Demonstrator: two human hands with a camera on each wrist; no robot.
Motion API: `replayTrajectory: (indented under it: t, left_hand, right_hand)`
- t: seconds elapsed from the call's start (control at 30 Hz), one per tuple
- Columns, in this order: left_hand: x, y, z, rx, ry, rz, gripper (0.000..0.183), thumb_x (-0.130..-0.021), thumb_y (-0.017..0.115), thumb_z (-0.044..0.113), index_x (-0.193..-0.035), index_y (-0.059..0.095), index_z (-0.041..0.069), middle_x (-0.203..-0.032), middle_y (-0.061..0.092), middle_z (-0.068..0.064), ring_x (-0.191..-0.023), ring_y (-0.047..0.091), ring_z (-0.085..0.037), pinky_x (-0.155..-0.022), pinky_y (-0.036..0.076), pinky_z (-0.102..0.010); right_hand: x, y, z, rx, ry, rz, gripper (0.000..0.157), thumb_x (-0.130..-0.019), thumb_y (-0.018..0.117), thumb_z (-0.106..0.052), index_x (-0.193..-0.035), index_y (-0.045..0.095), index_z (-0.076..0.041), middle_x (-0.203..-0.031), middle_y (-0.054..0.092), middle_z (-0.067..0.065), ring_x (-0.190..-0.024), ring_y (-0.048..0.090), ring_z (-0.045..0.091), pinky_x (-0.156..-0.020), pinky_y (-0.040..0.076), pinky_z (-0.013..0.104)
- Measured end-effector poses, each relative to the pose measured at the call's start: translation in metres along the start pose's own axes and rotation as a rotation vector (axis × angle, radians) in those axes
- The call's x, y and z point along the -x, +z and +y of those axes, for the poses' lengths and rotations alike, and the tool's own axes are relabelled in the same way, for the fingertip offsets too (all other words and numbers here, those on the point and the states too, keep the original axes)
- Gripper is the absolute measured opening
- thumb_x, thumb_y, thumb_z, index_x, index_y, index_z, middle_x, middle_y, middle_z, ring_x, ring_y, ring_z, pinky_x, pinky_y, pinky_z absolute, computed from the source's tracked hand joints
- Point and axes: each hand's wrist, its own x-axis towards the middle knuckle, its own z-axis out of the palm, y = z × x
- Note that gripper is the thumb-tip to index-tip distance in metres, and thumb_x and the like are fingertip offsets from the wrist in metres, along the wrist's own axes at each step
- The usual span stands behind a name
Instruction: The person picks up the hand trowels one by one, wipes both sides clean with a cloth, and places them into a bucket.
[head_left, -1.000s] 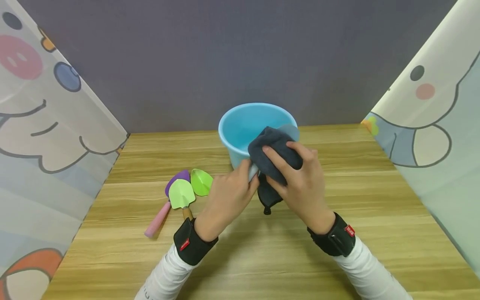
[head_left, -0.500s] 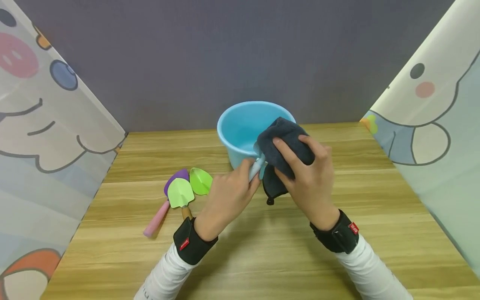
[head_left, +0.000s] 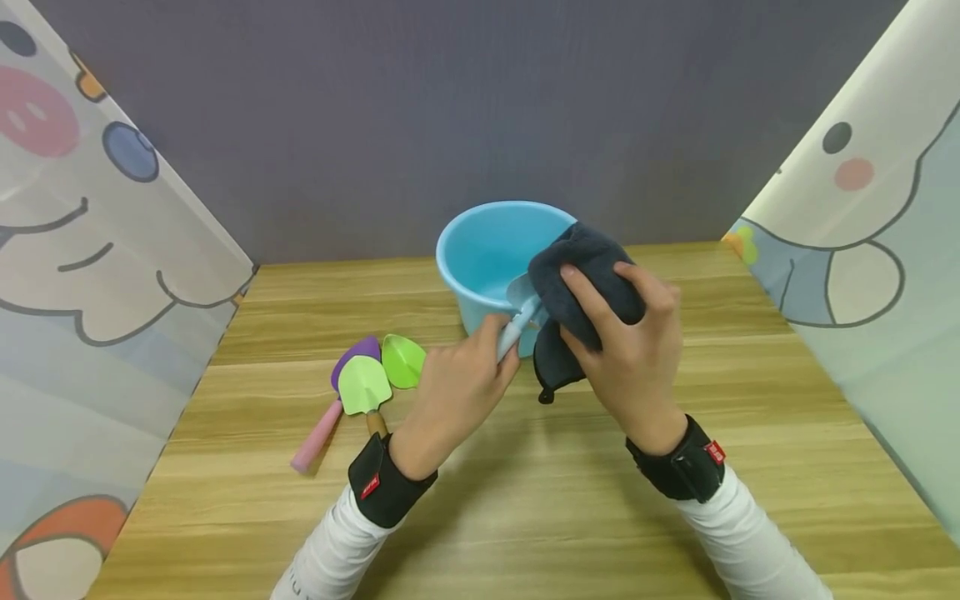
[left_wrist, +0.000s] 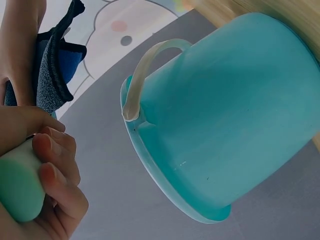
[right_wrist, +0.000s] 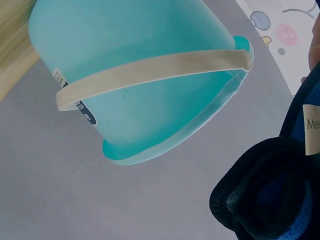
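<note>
A: Where's the spade (head_left: 518, 327)?
B: Up above the table (head_left: 570, 517), in the left hand (head_left: 459, 383). Fingers curled round its grip; the pale green end shows in the left wrist view. Blade points up and away, seen against the bucket (head_left: 480, 321) at its near rim.
A: Blade inside or in front?
B: Can't tell. Hand itself is apart from the bucket.
A: And the right hand (head_left: 633, 358)?
B: Gripping the cloth (head_left: 587, 279), fingers and thumb closed on the bunched part. One flap hangs below, loop at its corner. Dark grey outside, some blue inside, pale tag in the right wrist view.
A: Cloth on the blade?
B: Overlaps its edge from overhead. Contact unclear.
A: Rest?
B: Bucket upright beyond both hands, bail (right_wrist: 150, 72) down on the near side. Left of the left hand: purple trowel (head_left: 327, 422), pink grip, partly under the pale green trowel (head_left: 364, 387). Bright green trowel (head_left: 402, 362) beside them, partly hidden by the hand. Grey panel (head_left: 480, 108) behind.
</note>
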Motion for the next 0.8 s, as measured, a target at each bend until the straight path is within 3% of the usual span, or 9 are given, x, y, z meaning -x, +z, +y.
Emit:
replayTrajectory:
  t: [0.8]
  left_hand:
    - [0.0024,0.0036,-0.002,-0.018,-0.018,-0.059,0.016,-0.083,0.064,0.011,-0.091,0.052,0.005,-0.058,0.05,-0.001,-0.038,0.042,-0.012,-0.031,0.035,-0.029]
  right_hand:
    - [0.0034,-0.0005,0.0033,0.028,0.026,-0.025,0.051,-0.074,0.077,-0.015,-0.124,0.066,-0.017,-0.12,0.045,0.024,-0.098,0.05,0.044,-0.072,0.042,0.056]
